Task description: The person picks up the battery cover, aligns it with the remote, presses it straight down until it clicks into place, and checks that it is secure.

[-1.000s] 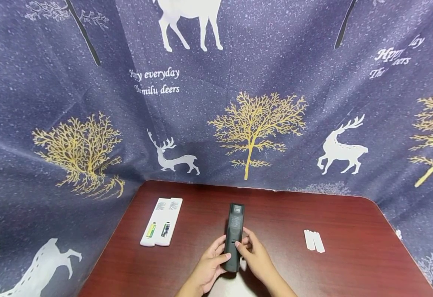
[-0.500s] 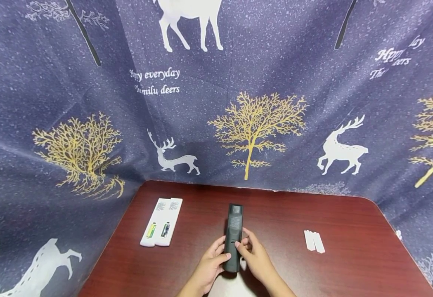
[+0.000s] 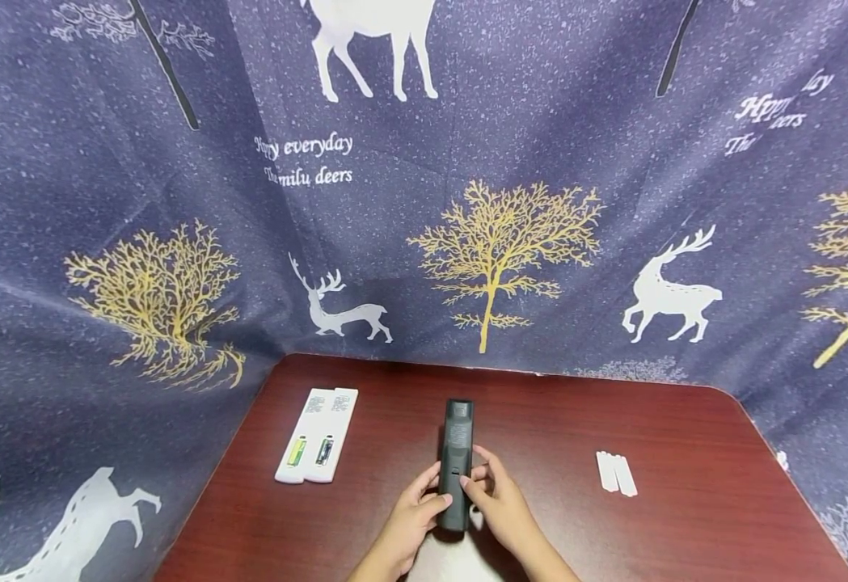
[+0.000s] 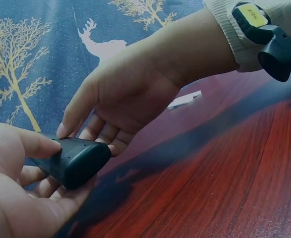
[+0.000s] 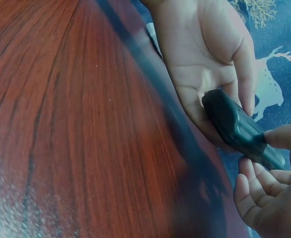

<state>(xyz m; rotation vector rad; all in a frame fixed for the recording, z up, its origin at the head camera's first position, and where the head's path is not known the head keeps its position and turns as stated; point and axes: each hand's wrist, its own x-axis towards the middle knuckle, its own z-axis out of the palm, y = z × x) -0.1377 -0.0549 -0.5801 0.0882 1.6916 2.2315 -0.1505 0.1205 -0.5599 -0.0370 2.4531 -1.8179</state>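
I see the black remote [image 3: 457, 453], back up, over the near middle of the desk [image 3: 540, 420], the left grip [image 3: 415, 513] and right grip [image 3: 496, 497] both holding it, two white remotes [image 3: 316, 424] leftward, white strips [image 3: 608, 471] rightward.

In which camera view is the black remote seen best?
The head view: the black remote shows there nearly whole, the left hand and right hand covering only part of it. The left wrist view shows mainly one end; the right wrist view shows an end and a side, partly covered.
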